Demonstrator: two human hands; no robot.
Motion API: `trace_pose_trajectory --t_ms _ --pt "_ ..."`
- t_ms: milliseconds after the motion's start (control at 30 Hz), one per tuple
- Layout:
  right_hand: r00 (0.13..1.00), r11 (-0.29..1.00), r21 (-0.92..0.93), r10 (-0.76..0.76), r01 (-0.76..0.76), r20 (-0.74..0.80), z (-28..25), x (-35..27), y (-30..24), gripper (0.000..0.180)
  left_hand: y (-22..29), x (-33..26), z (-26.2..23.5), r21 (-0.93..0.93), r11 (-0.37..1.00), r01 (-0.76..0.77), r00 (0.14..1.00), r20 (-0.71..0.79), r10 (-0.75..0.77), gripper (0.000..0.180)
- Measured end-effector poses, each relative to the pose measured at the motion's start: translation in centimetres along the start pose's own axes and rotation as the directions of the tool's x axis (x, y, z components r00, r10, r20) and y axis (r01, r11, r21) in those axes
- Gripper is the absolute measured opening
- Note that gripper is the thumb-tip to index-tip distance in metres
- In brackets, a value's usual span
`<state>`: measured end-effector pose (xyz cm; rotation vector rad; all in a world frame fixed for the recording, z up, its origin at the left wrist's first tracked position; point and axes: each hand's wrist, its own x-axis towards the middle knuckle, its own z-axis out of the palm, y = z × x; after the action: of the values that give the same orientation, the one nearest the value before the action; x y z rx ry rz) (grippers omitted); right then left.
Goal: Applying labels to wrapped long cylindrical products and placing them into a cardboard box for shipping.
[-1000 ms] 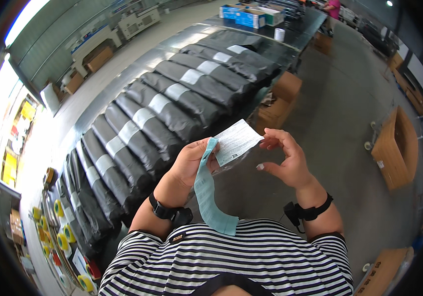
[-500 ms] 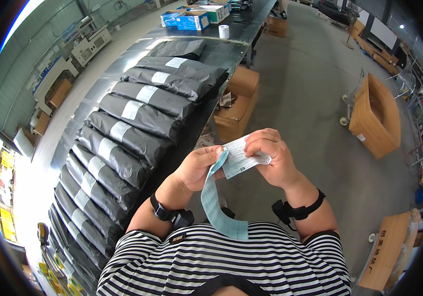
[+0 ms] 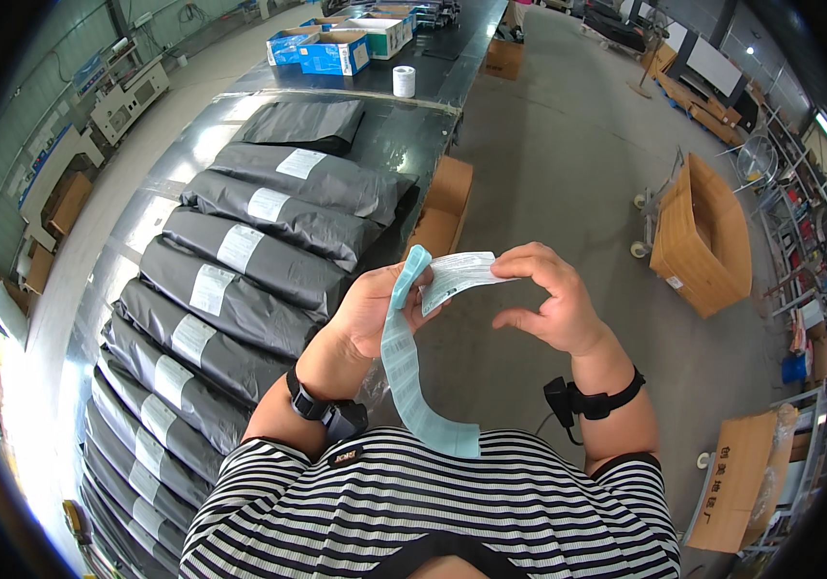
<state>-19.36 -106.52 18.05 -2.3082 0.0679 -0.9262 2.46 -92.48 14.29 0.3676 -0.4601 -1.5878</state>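
In front of my chest, my left hand (image 3: 373, 307) is closed on a strip of labels. Its pale blue-green backing (image 3: 402, 367) curls down and ends against my striped shirt. A white printed label (image 3: 461, 273) spreads rightward from my left fingers, bent along its length. My right hand (image 3: 560, 301) has thumb and fingers parted; its fingertips are at the label's right edge, and whether they touch it is hard to tell. To the left, a row of long black plastic-wrapped parcels (image 3: 230, 304) lies on the dark table (image 3: 404, 135), with white labels across them.
A flat black bag (image 3: 299, 124) lies beyond the parcels. Farther back are a white label roll (image 3: 404, 82) and blue boxes (image 3: 334, 54). An open carton (image 3: 444, 207) stands beside the table. At right are a large carton on a wheeled cart (image 3: 703, 236) and another carton (image 3: 736, 478).
My right thumb and fingers have spread apart from the label, which now bends from my left hand. The left hand has shifted slightly up and left. The view has also shifted.
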Motion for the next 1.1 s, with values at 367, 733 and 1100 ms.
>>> trace_pose_trajectory --t_ms 367,733,1100 --pt "0.998 0.995 -0.088 -0.050 0.045 -0.048 1.9 5.9 10.7 0.027 2.9 5.2 -5.6 0.048 0.990 0.133 0.991 -0.030 -0.132 0.025" --pt "0.979 0.900 0.388 0.160 -0.196 0.125 6.3 7.4 30.2 0.005 4.2 10.5 -11.5 -0.034 0.995 0.093 0.932 -0.348 -0.099 0.023" --pt "0.514 -0.158 0.681 0.541 -0.715 0.665 3.6 10.5 41.8 0.026 7.0 21.0 -14.1 0.276 0.961 0.015 0.821 -0.551 0.145 0.034"
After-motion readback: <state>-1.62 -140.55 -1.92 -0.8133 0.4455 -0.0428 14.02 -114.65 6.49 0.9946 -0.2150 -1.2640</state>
